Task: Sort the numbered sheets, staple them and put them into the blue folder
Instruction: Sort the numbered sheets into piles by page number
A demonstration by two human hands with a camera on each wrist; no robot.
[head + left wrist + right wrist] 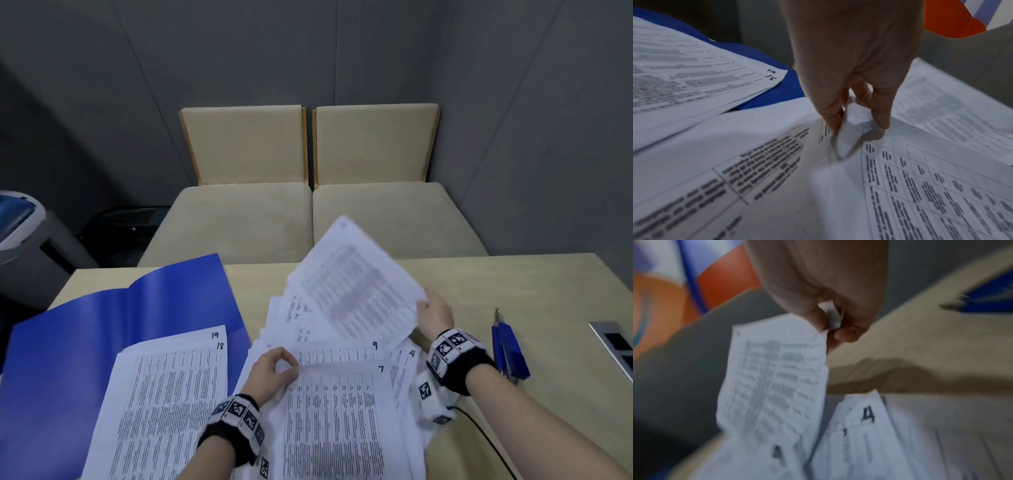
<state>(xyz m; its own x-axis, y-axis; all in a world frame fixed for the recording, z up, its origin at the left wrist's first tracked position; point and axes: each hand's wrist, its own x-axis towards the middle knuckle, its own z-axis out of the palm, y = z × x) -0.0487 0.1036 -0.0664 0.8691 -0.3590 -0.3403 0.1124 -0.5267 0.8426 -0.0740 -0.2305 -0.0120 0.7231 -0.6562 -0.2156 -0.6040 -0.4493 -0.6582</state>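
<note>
An open blue folder lies at the table's left, and on it rests a small pile with sheets 18 and 19 uppermost. A loose heap of numbered sheets fills the middle, with 7, 9 and 4 showing. My left hand pinches the top left corner of sheet 7 between thumb and fingers. My right hand grips the edge of a raised sheet and holds it tilted above the heap; the right wrist view shows this raised sheet blurred. A blue stapler lies right of my right wrist.
Two beige cushioned seats stand beyond the table's far edge. A grey power socket panel is set into the table at the far right. A black cable runs from my right wrist. A grey bin stands at the left.
</note>
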